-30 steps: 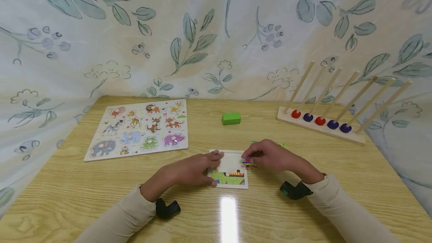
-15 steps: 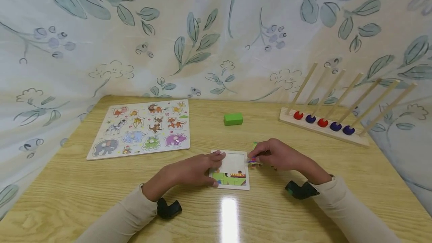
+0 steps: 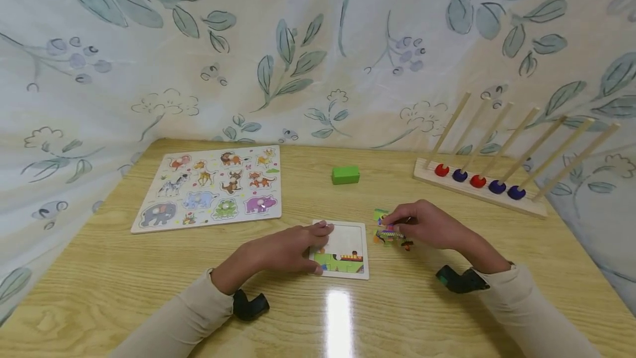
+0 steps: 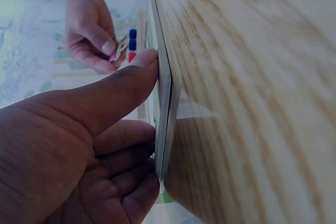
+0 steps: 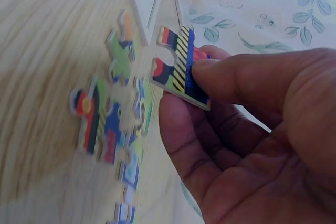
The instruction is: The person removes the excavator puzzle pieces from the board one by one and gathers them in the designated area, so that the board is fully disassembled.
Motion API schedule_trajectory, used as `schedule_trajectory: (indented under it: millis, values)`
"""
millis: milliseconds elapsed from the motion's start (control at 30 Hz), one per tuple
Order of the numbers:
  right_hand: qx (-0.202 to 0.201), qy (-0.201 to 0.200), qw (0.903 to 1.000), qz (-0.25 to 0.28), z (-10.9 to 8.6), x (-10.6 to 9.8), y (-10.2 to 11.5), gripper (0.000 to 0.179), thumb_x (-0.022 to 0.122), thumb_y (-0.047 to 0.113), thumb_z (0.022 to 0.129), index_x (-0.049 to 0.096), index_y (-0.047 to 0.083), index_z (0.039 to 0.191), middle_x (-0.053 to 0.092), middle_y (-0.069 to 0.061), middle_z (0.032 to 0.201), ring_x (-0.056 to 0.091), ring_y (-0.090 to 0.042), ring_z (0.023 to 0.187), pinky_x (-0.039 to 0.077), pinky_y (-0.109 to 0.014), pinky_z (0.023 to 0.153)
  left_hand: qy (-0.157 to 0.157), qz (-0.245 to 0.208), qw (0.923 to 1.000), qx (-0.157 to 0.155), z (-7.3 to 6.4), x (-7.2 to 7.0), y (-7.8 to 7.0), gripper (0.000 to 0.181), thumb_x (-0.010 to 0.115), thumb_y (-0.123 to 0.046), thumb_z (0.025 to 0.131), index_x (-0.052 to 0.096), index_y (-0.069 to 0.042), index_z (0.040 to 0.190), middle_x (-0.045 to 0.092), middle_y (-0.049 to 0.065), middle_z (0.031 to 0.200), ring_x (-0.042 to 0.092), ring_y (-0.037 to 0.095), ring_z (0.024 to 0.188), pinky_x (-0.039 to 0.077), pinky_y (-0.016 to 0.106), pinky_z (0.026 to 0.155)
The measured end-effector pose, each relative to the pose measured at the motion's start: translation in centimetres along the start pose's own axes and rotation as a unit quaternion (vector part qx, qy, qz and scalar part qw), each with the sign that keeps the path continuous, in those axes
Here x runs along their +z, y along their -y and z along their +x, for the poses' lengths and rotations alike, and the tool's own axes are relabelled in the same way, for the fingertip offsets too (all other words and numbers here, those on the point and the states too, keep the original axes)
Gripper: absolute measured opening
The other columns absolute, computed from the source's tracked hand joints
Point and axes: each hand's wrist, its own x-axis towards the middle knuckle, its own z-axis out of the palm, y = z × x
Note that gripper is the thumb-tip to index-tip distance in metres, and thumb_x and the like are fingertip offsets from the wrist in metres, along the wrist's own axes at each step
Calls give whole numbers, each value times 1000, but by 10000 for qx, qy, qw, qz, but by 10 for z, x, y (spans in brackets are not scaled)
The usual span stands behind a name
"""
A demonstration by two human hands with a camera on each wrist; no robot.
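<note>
A small white puzzle tray (image 3: 366,250) lies on the table with several joined pieces along its near side, showing green ground and a dark-and-striped part. My left hand (image 3: 283,248) rests on the tray's left side, thumb near the front corner and fingertips on the far part. Seen from the left wrist, the thumb (image 4: 123,87) presses the tray's face. To the right of the tray, my right hand (image 3: 432,225) pinches a jigsaw piece (image 5: 181,66) with black-and-yellow stripes and blue, raised over loose puzzle pieces (image 5: 113,129) on the table.
An animal peg puzzle board (image 3: 211,189) lies at the left. A green block (image 3: 345,175) sits at the back middle. At the back right stands a wooden rack (image 3: 479,188) with upright pegs and red and blue beads. A patterned cloth (image 3: 298,54) hangs behind.
My right hand has moved to the right, away from the tray's edge, bringing the striped piece over the loose pieces. The left hand has stayed on the tray.
</note>
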Motion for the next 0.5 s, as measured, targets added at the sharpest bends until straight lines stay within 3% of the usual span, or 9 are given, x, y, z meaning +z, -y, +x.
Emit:
schedule_trajectory:
  millis: [200, 500]
  values:
    - [297, -89, 9993, -202, -6, -5, -7, 21, 62, -3, 91, 73, 3, 109, 69, -8, 109, 61, -17, 93, 52, -26, 73, 7, 17, 10000, -19, 0, 1, 2, 68, 73, -25, 89, 43, -7, 147, 26, 7, 158, 18, 22, 145, 23, 42, 114]
    - [374, -299, 9983, -339, -14, -13, -17, 20, 63, -3, 90, 74, 4, 106, 70, -6, 106, 62, -16, 93, 52, -26, 73, 4, 16, 10000, -25, 0, 1, 2, 69, 73, -25, 89, 41, -7, 148, 25, 7, 158, 17, 21, 146, 23, 41, 114]
